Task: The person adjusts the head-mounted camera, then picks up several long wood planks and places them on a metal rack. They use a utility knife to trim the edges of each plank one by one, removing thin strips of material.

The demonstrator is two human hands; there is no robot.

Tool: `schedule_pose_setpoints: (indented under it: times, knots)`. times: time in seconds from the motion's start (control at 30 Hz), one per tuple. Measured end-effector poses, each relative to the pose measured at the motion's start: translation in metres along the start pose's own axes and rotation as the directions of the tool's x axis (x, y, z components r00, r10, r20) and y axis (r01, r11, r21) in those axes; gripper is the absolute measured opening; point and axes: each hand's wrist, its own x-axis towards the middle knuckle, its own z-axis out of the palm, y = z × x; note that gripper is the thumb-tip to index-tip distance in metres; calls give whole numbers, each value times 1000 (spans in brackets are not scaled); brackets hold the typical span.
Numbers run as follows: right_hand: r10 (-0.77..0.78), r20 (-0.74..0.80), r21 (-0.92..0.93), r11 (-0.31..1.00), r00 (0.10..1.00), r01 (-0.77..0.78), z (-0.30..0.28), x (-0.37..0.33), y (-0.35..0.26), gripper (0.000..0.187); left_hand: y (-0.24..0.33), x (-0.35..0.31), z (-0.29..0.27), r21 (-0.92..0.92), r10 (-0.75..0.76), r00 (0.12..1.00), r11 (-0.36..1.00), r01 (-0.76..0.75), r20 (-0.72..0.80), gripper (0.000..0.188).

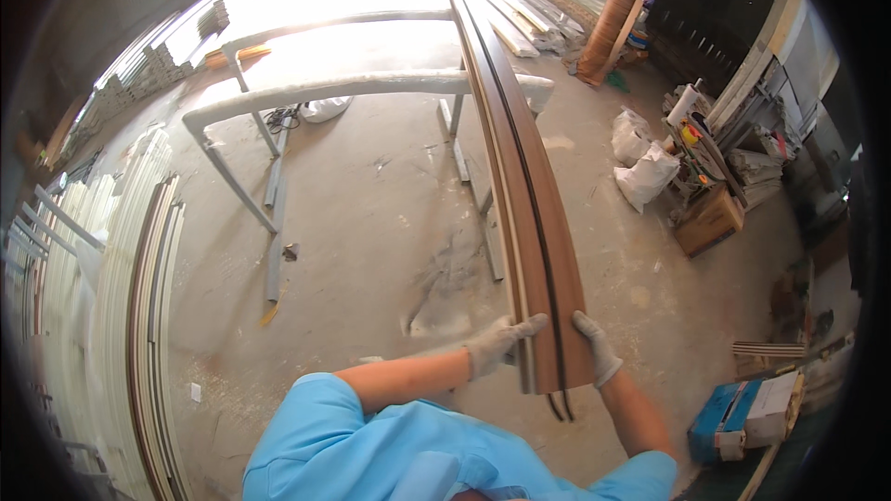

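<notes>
A long brown wood-look board (522, 158) with pale edges stretches from me toward the far doorway, resting on a padded metal stand. Along its face runs a thin black strip (542, 260), whose two loose ends hang past the board's near end. My left hand (501, 343), in a pale glove, grips the board's left edge, thumb on top. On the opposite edge, my gloved right hand (599, 348) holds the board near its end, thumb on top. The fingers of both hands are partly hidden beneath it.
Long pale profiles (111, 269) lie along the left. The stand's padded crossbar (334, 88) spans the middle, its metal legs on the floor. White sacks (647, 174), a cardboard box (708, 220) and a blue box (724, 413) are at right. More boards (529, 19) lie farther back.
</notes>
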Motion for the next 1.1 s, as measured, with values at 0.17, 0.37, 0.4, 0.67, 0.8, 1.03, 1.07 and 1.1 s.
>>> schedule_pose_setpoints:
  times: [0.17,0.37,0.4,0.67,0.8,1.03,1.07,1.1]
  knots:
    - [-44,154,172,985,987,17,146,42,72,66,-2,-119,-90,79,286,942,958,-276,-174,82]
    - [-85,315,243,970,945,7,361,95,137,67,36,-276,-229,210,375,826,926,-313,-422,66]
    - [-54,347,228,973,936,-28,390,98,145,68,45,-303,-249,231,343,826,936,-264,-448,67]
    - [301,530,-42,943,793,-329,484,80,203,75,12,-436,-332,373,236,814,927,-26,-531,78]
    - [79,540,55,990,838,-129,451,174,130,79,21,-444,-347,425,181,853,904,53,-489,74]
    - [-130,213,194,977,968,88,360,403,-34,71,78,-400,-330,407,93,759,882,238,-645,77]
    - [-179,199,203,969,964,138,353,427,-48,70,88,-384,-329,448,91,725,837,315,-682,76]
    - [-217,285,234,960,934,152,347,447,-63,69,95,-373,-325,471,93,683,791,391,-724,75]
